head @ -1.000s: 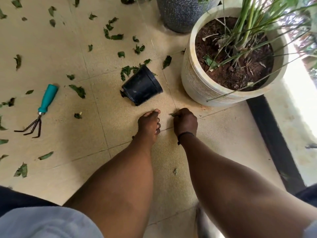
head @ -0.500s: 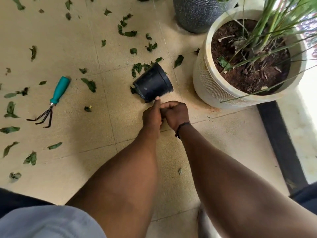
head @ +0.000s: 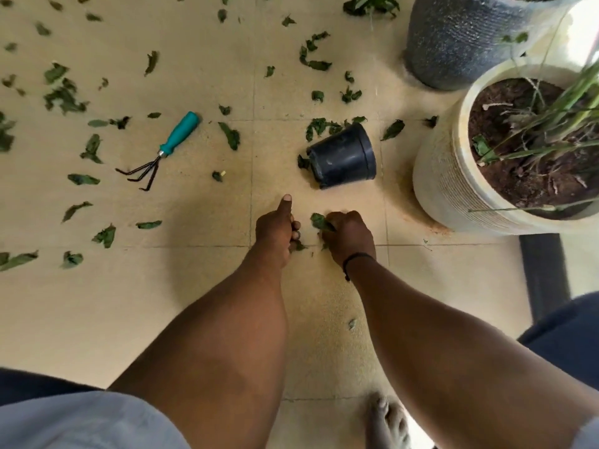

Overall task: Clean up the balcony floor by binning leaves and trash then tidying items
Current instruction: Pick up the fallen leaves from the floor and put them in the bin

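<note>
The small black plastic nursery pot [head: 343,158] lying on its side on the beige tiled balcony floor [head: 194,303] serves as the landmark. Just in front of it, nearer the person, both hands are down at a tile joint. The right hand [head: 348,238], with a dark band at its wrist, has its grip closed around a crumpled green leaf [head: 321,222] that sticks out past the knuckles. The left hand [head: 277,230] sits just beside it, its fingers curled on a small green leaf scrap [head: 299,246] at the floor, while its thumb [head: 286,205] points straight up toward the pot.

Half a second ago the two hands were pressed together right against the pot's side, the thumb touching it; now they have drawn back from the pot and parted slightly, and the leaf in the right hand has come into sight.

Left of the pot lies a hand rake with a teal handle and dark metal prongs [head: 162,150], unmoved since before. Loose green leaves [head: 230,136] are scattered to the pot's left and beyond it. Right of the pot stands a large cream ribbed planter [head: 453,186] holding soil and grassy stems, and beyond that a dark grey speckled planter [head: 460,40].
</note>
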